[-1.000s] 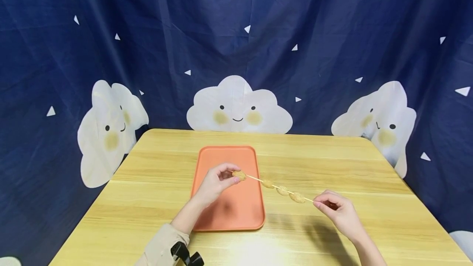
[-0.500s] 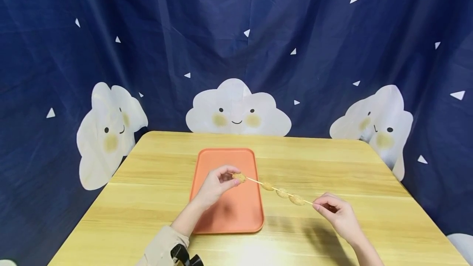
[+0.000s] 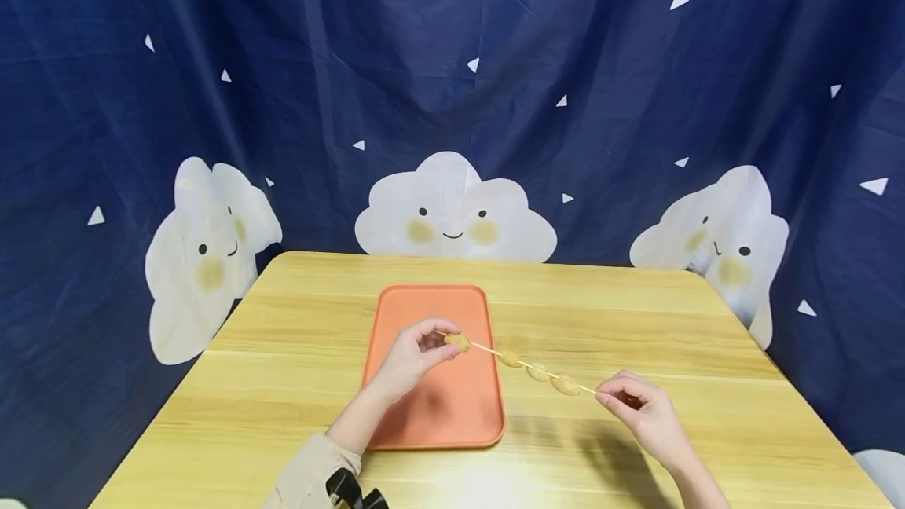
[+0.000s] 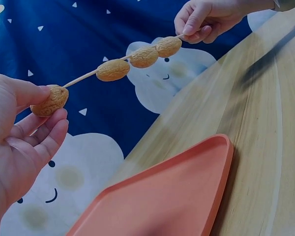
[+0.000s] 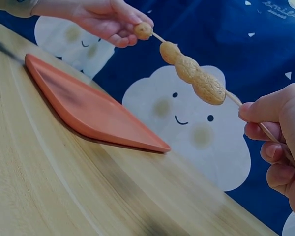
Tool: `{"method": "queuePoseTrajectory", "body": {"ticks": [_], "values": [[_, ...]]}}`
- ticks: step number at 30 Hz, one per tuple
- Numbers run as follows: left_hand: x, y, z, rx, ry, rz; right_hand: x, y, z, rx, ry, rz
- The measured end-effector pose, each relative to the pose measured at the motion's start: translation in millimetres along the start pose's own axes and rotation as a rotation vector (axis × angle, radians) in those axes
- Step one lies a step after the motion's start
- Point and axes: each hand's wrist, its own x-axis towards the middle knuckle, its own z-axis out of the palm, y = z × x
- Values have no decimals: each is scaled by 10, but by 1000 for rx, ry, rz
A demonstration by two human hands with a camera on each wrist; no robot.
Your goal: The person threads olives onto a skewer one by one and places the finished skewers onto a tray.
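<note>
A thin wooden skewer [image 3: 485, 349] slants through the air between my two hands, above the table. Three brown, wrinkled oval food pieces [image 4: 113, 70] are threaded along it, close together toward the right hand. My left hand [image 3: 410, 360] pinches another such piece [image 4: 50, 102] at the skewer's far end, thumb on one side and fingers on the other; a bit of the stick shows past it in the head view. My right hand [image 3: 646, 415] grips the bare lower end of the skewer between thumb and curled fingers, and the stick's tail runs into the palm in the right wrist view.
An orange rectangular tray [image 3: 467, 422] lies on the wooden table [image 3: 601, 313], under and beyond the left hand. Behind the table hangs a dark blue curtain [image 3: 452, 38] with clouds and triangles. A black device [image 3: 353, 487] is strapped at the left sleeve.
The head view has tilted slightly, so the scene sits a little lower. Both hands keep their hold on the piece and skewer, with barely any movement.
</note>
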Motion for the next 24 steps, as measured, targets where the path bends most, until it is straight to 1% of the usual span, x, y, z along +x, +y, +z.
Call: {"method": "queuePoseTrajectory", "body": {"ticks": [2, 5, 7, 9, 11, 19, 24], "values": [[4, -13, -7, 12, -4, 38, 6, 3, 1, 0, 2, -5], [7, -23, -14, 10, -6, 59, 15, -5, 1, -5, 3, -8], [4, -20, -15, 0, -12, 51, 24, -18, 3, -12, 1, -8], [-1, -10, -12, -24, -18, 16, 36, -30, 7, -16, -6, -10], [-4, -4, -7, -39, -26, -6, 48, -40, 13, -13, -14, -15], [1, 2, 17, -32, -3, -24, 51, -13, 60, 38, -31, -45], [-9, -8, 14, -39, -17, 0, 27, 24, 82, 42, -28, -40]]}}
